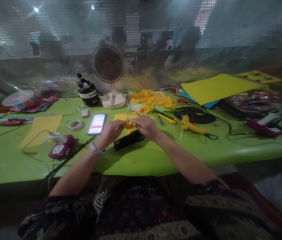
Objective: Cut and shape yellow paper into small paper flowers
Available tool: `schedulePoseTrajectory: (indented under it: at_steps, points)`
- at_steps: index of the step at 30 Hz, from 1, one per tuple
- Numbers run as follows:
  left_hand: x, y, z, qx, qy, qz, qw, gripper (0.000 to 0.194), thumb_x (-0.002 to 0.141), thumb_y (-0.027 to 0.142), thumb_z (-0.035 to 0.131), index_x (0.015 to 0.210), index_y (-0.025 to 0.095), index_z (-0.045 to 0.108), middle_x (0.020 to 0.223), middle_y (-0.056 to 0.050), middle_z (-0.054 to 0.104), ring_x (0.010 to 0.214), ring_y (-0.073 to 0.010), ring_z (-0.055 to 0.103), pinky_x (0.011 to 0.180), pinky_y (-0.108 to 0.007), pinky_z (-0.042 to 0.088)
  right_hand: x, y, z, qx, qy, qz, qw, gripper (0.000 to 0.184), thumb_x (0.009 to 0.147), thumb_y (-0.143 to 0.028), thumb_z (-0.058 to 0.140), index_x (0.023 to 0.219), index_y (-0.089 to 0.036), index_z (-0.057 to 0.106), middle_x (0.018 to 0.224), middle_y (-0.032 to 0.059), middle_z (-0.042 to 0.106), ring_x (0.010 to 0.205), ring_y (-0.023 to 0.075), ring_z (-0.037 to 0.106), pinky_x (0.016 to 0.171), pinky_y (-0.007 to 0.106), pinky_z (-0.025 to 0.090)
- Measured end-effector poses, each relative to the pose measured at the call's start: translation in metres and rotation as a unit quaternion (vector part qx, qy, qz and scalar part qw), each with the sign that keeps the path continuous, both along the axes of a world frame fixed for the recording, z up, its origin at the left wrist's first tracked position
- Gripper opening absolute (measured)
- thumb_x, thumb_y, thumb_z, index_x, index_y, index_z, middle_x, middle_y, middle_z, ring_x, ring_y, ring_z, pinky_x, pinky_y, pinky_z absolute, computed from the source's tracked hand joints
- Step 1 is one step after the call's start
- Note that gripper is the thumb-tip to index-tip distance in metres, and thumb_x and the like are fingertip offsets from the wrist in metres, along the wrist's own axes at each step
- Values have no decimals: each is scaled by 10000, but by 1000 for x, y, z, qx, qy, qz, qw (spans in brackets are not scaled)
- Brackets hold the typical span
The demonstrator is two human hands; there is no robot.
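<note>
Both hands meet over the green table, pinching a small yellow paper flower [129, 125] between their fingertips. My left hand [111, 132] grips its left side, a watch around the wrist. From the right, my right hand [149, 126] holds the other side, its fingers partly hiding the petals. Just below the hands lies a black oblong case [129, 139]. Behind them is a yellow paper sheet [119, 117], partly covered. Farther back is a pile of yellow paper flowers [153, 98]. A lit phone [96, 124] rests beside my left hand.
To the right lie a yellow glue gun [192, 126], a yellow cutter [165, 116] and a black reel [194, 115]. A fan [113, 100] and a black bottle [88, 94] stand behind. Purple power adapters [61, 147] with cables sit at left and right. A tape roll [75, 125] is left of the phone.
</note>
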State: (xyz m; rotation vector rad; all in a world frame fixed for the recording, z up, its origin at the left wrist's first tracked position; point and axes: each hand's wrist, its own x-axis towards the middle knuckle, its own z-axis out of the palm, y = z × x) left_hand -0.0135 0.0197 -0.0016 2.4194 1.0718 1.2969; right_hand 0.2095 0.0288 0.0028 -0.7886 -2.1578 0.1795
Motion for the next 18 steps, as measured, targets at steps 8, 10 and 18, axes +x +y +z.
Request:
schedulePoseTrajectory:
  at_steps: [8,10,18]
  points:
    - [5,-4,-2,-20,-10,29,999,241,834,216,566,983,208,756,908,-67,780,790,-200,723,726,-282,535,-6,-5,-3,-17,29,-15,999,319,895,-166,502,1060,-263,758,1027,62,757,976,244,676,911,401,511]
    - [4,-4,-4,-22,5,43,999,218,840,231,581,976,206,750,873,-70,774,717,-197,708,678,-274,509,-8,-7,-4,-24,37,-22,999,314,898,-167,492,1042,-250,759,1041,68,757,990,247,681,913,394,512]
    - [5,-5,-5,-19,52,102,993,183,858,252,607,979,195,732,722,-64,730,596,-192,658,622,-269,457,-12,-9,-3,-65,40,-37,996,293,876,-164,501,1037,-244,733,1039,50,759,980,233,691,872,338,507]
